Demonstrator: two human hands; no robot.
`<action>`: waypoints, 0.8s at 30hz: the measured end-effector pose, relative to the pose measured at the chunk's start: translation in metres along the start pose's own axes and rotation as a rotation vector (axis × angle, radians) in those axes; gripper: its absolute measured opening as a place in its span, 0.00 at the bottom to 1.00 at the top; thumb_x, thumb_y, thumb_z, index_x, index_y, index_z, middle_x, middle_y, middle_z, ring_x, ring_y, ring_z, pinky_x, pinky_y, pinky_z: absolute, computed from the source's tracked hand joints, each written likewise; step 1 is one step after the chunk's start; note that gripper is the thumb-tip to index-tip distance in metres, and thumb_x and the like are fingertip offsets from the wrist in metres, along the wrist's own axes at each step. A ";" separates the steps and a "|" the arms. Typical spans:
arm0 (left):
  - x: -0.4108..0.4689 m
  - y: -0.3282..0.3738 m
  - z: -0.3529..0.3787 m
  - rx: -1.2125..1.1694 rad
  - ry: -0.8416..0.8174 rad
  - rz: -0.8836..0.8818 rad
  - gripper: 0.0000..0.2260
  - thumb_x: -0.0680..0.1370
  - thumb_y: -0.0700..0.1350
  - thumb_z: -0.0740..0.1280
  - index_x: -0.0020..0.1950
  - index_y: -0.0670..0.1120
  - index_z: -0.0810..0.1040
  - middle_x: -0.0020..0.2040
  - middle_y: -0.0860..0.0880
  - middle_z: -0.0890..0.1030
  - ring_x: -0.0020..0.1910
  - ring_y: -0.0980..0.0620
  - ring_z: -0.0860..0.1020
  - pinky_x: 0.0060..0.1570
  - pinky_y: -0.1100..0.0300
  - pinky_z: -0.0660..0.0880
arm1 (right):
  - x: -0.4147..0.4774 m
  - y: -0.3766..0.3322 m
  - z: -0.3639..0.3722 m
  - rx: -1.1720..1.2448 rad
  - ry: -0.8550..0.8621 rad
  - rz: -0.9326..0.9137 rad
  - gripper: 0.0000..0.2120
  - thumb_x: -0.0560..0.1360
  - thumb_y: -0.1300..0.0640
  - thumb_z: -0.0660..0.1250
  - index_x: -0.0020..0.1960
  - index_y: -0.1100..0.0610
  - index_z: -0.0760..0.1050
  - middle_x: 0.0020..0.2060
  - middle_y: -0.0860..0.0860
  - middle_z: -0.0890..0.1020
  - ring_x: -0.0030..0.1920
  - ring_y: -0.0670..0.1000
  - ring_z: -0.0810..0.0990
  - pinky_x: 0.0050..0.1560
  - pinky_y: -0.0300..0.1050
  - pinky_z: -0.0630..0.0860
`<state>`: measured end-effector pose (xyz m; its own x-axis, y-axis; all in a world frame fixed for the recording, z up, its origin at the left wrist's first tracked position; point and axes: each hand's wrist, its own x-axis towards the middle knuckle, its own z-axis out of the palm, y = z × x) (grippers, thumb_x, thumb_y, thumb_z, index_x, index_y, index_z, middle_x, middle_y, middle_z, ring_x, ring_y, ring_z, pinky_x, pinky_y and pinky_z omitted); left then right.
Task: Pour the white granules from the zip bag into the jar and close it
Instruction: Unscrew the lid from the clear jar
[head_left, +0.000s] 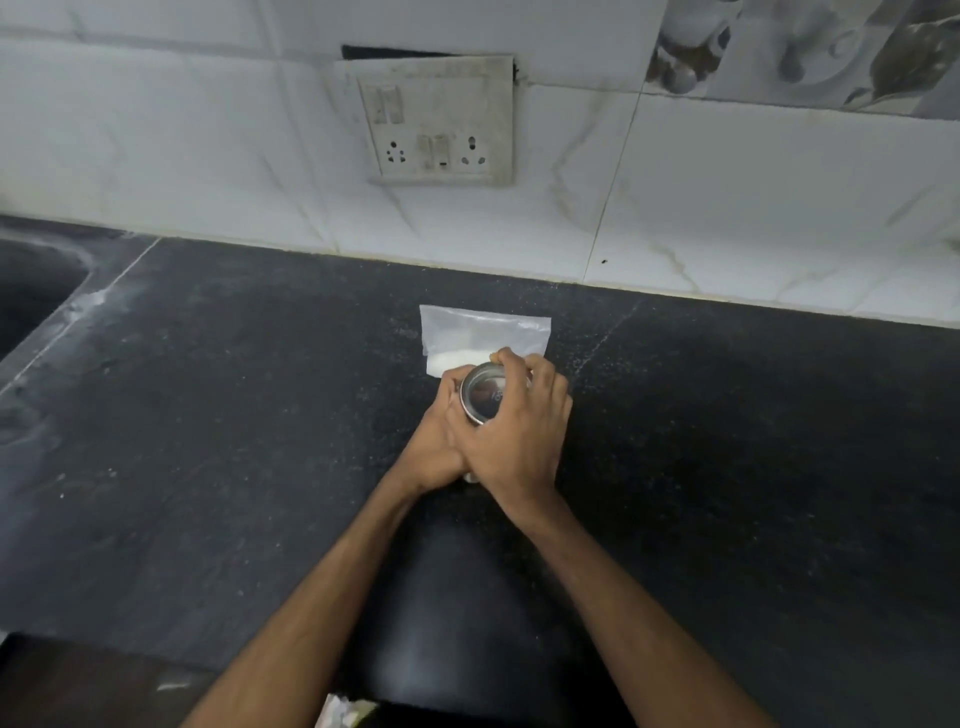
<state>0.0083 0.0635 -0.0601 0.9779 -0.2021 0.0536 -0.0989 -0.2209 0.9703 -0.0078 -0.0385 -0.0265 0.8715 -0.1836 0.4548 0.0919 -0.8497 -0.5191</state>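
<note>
A clear zip bag (483, 332) lies flat on the black counter (234, 415), with white granules gathered along its near edge. Just in front of it stands a small jar (483, 396) with a shiny metal lid. My left hand (439, 441) wraps the jar's left side. My right hand (519, 431) comes over from the right, fingers curled around the lid's rim. Both hands hide the jar's body, so only the lid's top shows. I cannot tell whether the lid is seated tight.
A tiled wall with a switch and socket plate (441, 124) rises behind the counter. A dark sink (31, 291) is set into the counter at the far left. The counter's front edge runs near the bottom, with something pale (343, 712) below it.
</note>
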 end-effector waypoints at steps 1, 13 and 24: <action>0.000 0.001 0.000 -0.005 -0.005 -0.009 0.34 0.67 0.34 0.76 0.68 0.40 0.62 0.61 0.53 0.75 0.60 0.61 0.77 0.59 0.68 0.72 | 0.000 0.001 0.000 0.004 -0.014 -0.013 0.32 0.68 0.36 0.69 0.65 0.54 0.74 0.59 0.55 0.76 0.58 0.55 0.74 0.59 0.50 0.71; -0.001 0.003 -0.003 -0.015 -0.051 0.042 0.34 0.67 0.33 0.77 0.66 0.47 0.62 0.62 0.50 0.74 0.60 0.60 0.76 0.59 0.67 0.72 | 0.001 0.001 -0.002 0.061 -0.028 -0.025 0.32 0.67 0.40 0.71 0.64 0.56 0.71 0.61 0.55 0.76 0.60 0.56 0.74 0.60 0.52 0.74; -0.003 -0.007 -0.004 -0.152 -0.039 0.116 0.39 0.62 0.30 0.80 0.67 0.40 0.63 0.61 0.47 0.76 0.60 0.52 0.78 0.58 0.63 0.74 | 0.003 0.004 -0.005 0.114 -0.062 -0.049 0.28 0.62 0.43 0.76 0.54 0.54 0.69 0.51 0.49 0.73 0.51 0.49 0.70 0.53 0.47 0.73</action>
<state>0.0071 0.0693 -0.0664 0.9534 -0.2557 0.1603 -0.1782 -0.0481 0.9828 -0.0069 -0.0451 -0.0234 0.8924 -0.1098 0.4377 0.1859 -0.7943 -0.5784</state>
